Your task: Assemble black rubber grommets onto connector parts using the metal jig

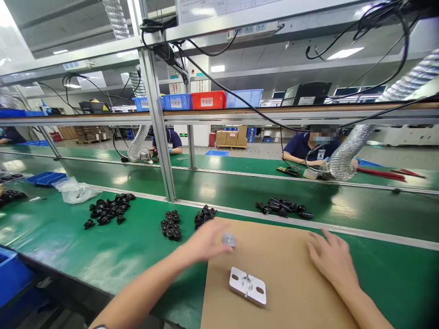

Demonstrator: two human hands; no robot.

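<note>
My left hand (207, 241) reaches over the left edge of a brown cardboard sheet (284, 265) and pinches a small grey metal block (228, 239) between its fingertips. A larger flat metal plate (247, 286) with two holes lies on the cardboard nearer me. My right hand (331, 260) rests flat on the cardboard's right part, fingers spread, holding nothing. Just beyond my left hand lie small piles of black plastic parts (205, 215) and black rings (171, 225).
More black parts lie in heaps at left (109, 209) and beyond the cardboard (283, 207) on the green bench. A clear plastic bag (75, 191) and blue trays (46, 177) sit far left. A metal post (161, 137) stands ahead. People work at the benches opposite.
</note>
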